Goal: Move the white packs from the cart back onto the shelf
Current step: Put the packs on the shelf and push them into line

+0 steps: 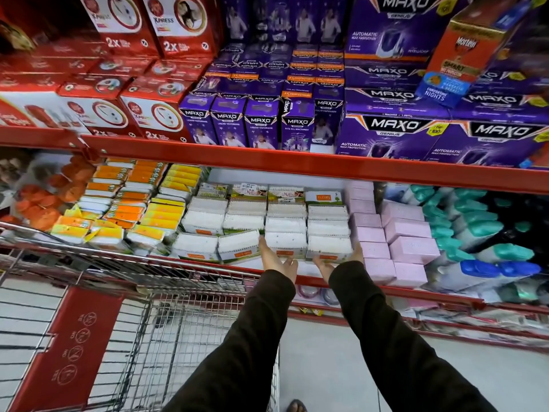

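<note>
Rows of white packs [243, 223] with orange labels lie stacked on the middle shelf [421, 292], between yellow-orange packs and pink boxes. My left hand [277, 259] lies flat against the left side of a front white pack [285, 242]. My right hand [337, 263] cups the right side and underside of the neighbouring front white pack [328, 246]. The two packs sit pressed between my hands at the shelf's front edge. The wire cart [178, 310] stands below left; I see no white packs in its visible part.
Yellow-orange packs [148, 212] crowd the shelf to the left, pink boxes [407, 230] and teal-capped bottles [475, 227] to the right. A red rail [267, 162] with purple and red boxes above overhangs the packs. Grey floor lies right of the cart.
</note>
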`<action>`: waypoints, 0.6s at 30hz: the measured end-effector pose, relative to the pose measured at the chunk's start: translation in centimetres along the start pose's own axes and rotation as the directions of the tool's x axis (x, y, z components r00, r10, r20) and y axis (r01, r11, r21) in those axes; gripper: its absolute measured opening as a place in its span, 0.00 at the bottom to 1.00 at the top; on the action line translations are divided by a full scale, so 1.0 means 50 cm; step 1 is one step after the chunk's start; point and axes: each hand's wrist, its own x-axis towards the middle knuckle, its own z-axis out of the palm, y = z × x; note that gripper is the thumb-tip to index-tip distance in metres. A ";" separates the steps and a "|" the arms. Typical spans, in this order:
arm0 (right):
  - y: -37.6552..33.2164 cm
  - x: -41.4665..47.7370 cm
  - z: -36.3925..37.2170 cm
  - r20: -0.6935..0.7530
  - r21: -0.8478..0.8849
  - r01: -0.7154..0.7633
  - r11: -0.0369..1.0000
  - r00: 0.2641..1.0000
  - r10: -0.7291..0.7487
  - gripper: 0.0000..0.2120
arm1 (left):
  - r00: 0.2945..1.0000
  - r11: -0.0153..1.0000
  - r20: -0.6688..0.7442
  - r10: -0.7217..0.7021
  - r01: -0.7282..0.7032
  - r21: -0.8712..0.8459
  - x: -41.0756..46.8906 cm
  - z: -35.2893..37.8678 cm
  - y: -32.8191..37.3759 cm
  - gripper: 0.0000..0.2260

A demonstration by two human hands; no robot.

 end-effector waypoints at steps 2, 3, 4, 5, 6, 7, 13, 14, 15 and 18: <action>-0.018 -0.008 0.008 0.010 -0.008 -0.032 0.999 0.999 0.032 0.23 | 1.000 1.000 0.013 0.003 -0.004 0.009 0.008 0.000 -0.002 0.36; -0.025 -0.017 0.019 0.058 0.025 -0.051 0.998 0.997 0.049 0.20 | 1.000 1.000 0.010 0.007 -0.007 0.017 0.009 0.000 -0.002 0.36; -0.030 -0.029 0.029 0.076 0.050 -0.062 0.997 0.995 0.059 0.19 | 1.000 0.999 0.003 0.010 -0.010 0.033 0.010 0.000 -0.001 0.37; -0.033 -0.044 0.034 0.066 0.073 -0.078 0.994 0.995 0.073 0.19 | 1.000 0.999 -0.013 0.016 -0.016 0.035 0.016 -0.002 -0.001 0.37; -0.034 -0.053 0.036 0.059 0.086 -0.076 0.993 0.996 0.071 0.21 | 1.000 0.999 -0.026 0.015 -0.015 0.029 0.020 -0.006 -0.001 0.38; -0.030 -0.053 0.033 0.054 0.100 -0.081 0.992 0.996 0.075 0.22 | 0.999 1.000 -0.031 0.010 -0.009 0.020 0.025 -0.011 0.000 0.38; 0.007 -0.076 0.042 0.006 0.300 -0.203 0.932 0.978 0.211 0.34 | 0.989 0.990 -0.097 0.108 -0.116 -0.076 0.018 -0.033 0.027 0.34; 0.022 -0.077 0.050 0.016 0.316 -0.245 0.917 0.967 0.253 0.37 | 0.984 0.984 -0.108 0.142 -0.152 -0.092 0.018 -0.040 0.039 0.33; 0.032 -0.076 0.054 0.025 0.331 -0.281 0.901 0.957 0.289 0.41 | 0.980 0.980 -0.116 0.162 -0.174 -0.097 0.022 -0.048 0.048 0.34; 0.055 -0.072 0.073 0.060 0.372 -0.337 0.865 0.938 0.340 0.48 | 0.973 0.969 -0.104 0.204 -0.216 -0.120 0.042 -0.068 0.089 0.35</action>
